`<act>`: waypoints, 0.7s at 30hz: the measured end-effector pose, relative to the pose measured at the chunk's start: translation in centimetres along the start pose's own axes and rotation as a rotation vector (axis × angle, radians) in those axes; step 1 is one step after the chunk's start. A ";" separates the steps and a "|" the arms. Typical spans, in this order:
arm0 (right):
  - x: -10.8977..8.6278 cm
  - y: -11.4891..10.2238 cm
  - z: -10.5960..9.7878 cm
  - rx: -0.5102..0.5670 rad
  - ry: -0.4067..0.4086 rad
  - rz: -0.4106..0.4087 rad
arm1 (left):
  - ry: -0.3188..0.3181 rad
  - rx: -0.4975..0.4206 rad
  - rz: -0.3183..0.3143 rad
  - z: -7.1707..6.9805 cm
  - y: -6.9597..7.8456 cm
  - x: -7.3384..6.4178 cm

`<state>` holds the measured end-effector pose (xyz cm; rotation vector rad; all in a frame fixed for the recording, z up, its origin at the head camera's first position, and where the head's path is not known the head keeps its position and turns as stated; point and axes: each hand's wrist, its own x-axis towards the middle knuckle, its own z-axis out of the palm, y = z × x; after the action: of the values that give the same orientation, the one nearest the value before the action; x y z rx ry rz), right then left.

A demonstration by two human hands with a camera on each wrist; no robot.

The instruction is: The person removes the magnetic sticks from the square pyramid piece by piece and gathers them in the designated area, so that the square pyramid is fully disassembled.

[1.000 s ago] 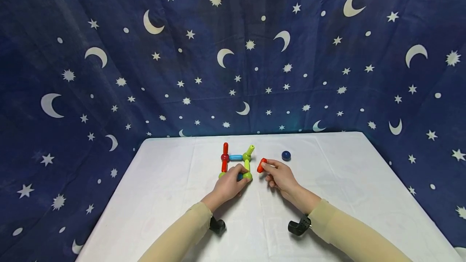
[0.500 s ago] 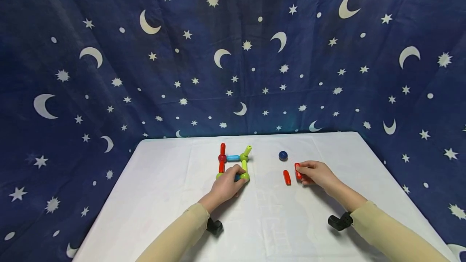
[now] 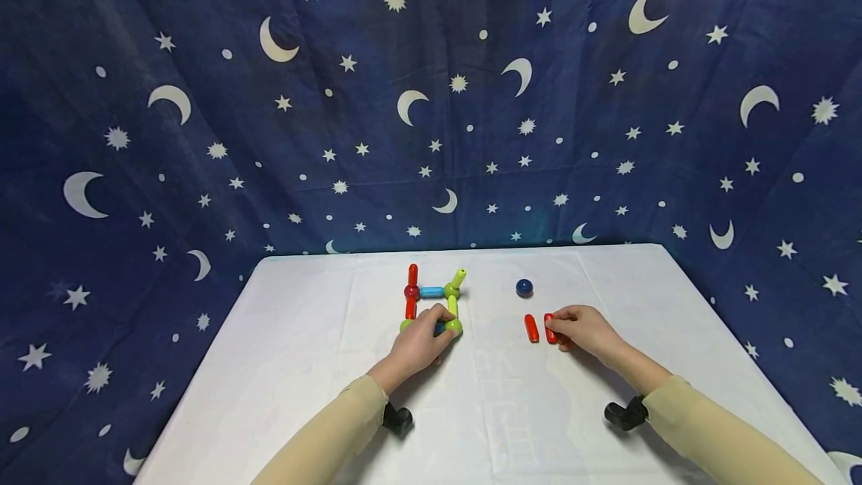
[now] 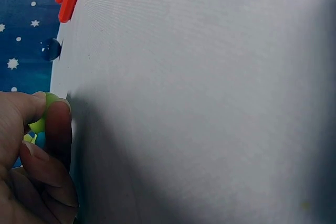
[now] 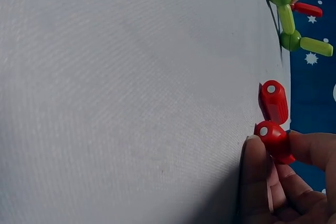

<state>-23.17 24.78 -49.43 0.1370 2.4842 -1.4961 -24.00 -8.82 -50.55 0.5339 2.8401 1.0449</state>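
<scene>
My left hand (image 3: 420,340) pinches a green ball (image 3: 454,328) at the near right corner of a square frame of rods and balls. The frame has a red ball (image 3: 411,291), red rods, a blue rod (image 3: 432,293), a second green ball (image 3: 452,290) and light green rods. Its near left part is mostly covered by this hand. In the right wrist view, my right hand (image 5: 299,182) holds a short red rod (image 5: 274,140) between thumb and fingers, at the tabletop. Another red rod (image 3: 531,328) lies just left of it, roughly parallel.
A dark blue ball (image 3: 524,288) rests on the table behind the red rods. The white-covered table (image 3: 323,365) ends at a dark blue curtain (image 3: 377,133) with moons and stars. Each wrist bears a black camera.
My right hand has moved right, away from the frame. One red rod has been left on the table, and the held one has come down beside it. The left hand keeps its hold.
</scene>
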 end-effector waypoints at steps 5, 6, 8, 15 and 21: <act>0.1 0.1 0.2 -0.026 0.021 0.004 | -0.002 0.005 -0.002 0.0 0.1 0.0; 0.2 0.1 0.2 -0.029 0.026 0.009 | -0.005 0.005 -0.004 0.0 0.1 0.0; 0.2 0.0 0.3 -0.034 0.030 0.017 | -0.007 0.006 -0.009 0.0 0.1 0.0; 0.5 0.1 0.5 -0.051 0.049 0.014 | -0.014 -0.016 -0.023 0.0 0.1 0.1; 0.6 0.3 0.6 -0.057 0.058 0.001 | -0.009 -0.006 -0.014 0.0 0.1 0.0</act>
<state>-23.62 24.35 -50.10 0.1747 2.5686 -1.4395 -23.96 -8.73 -50.49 0.5165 2.8282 1.0451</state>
